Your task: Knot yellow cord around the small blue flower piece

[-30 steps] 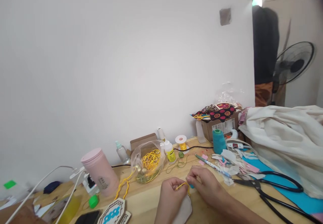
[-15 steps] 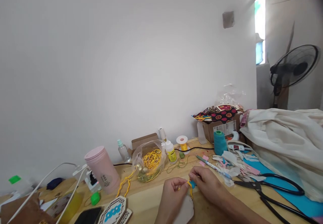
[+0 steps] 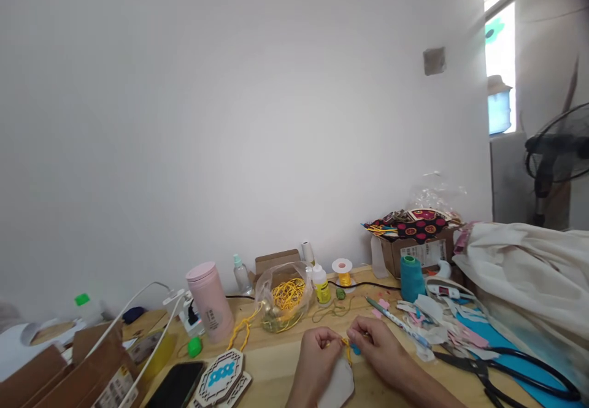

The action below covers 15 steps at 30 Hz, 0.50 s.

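Both hands meet at the front of the wooden table, over a pale flat piece (image 3: 337, 386) with a yellow cord (image 3: 347, 348) at its top. My left hand (image 3: 317, 359) pinches the yellow cord between thumb and fingertips. Just to its right, my right hand (image 3: 375, 346) is closed at the fingertips on the cord, beside a small blue bit (image 3: 356, 350). The exact knot or loop between the fingers is too small to make out. To the left lies an octagonal wooden ornament (image 3: 219, 376) with a blue pattern and a yellow cord of its own.
Black scissors (image 3: 478, 368), a pen (image 3: 398, 322), paper scraps and a teal thread cone (image 3: 411, 279) lie to the right. Behind stand a glue bottle (image 3: 321, 285), a bag of yellow cord (image 3: 288, 294) and a pink tumbler (image 3: 211, 304). A phone (image 3: 177, 386) and cardboard box are left.
The view has shifted left and up, so things appear lower and further right. My hands stay at the cord, with the right fingertips slightly lower against it.
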Available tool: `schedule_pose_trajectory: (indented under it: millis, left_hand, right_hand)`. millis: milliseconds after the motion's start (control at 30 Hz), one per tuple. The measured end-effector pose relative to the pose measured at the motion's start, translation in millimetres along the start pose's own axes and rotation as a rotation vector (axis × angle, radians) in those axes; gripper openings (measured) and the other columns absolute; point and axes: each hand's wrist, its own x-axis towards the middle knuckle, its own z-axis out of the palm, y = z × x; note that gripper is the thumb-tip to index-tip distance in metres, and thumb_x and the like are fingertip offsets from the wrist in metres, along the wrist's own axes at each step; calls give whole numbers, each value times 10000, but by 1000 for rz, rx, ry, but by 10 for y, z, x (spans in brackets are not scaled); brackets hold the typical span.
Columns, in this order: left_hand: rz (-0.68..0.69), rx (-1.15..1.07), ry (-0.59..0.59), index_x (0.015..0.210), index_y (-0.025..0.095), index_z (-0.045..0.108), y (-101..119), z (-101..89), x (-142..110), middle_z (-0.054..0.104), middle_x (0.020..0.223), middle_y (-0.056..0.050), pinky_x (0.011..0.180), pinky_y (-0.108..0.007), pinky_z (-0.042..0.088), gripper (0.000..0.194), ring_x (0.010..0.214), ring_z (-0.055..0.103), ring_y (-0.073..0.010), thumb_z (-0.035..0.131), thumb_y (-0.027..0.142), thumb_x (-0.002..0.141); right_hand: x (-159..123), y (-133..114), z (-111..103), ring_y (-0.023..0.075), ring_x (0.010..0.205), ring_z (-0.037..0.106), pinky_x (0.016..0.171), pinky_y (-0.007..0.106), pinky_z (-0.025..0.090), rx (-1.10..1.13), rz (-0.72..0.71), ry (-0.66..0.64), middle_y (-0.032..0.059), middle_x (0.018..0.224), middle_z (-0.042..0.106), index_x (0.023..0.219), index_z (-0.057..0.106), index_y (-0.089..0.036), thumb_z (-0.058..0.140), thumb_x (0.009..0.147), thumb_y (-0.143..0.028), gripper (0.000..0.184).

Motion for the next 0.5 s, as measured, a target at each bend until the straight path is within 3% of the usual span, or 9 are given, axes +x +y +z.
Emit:
schedule_pose_trajectory:
  millis: [167,500]
  left_hand:
    - [-31,-28,-12,558,101,612,-5,-11,-23,516,456,17,452,-207,312,123,442,416,-97,549,206,562]
    - [102,44,4,601,113,646,154,-10,-164,571,507,-2,516,-228,364,178,502,480,-123,556,267,598]
  right_hand:
    - [-15,-74,-52,105,530,413,470,194,291,-54,-17,0,-19,548,478,603,517,-138,386,748,-286,245]
    - [-113,-136,-44,137,554,492,488,217,320,-288,-158,58,2,573,569,684,590,-167,346,783,-308,299]
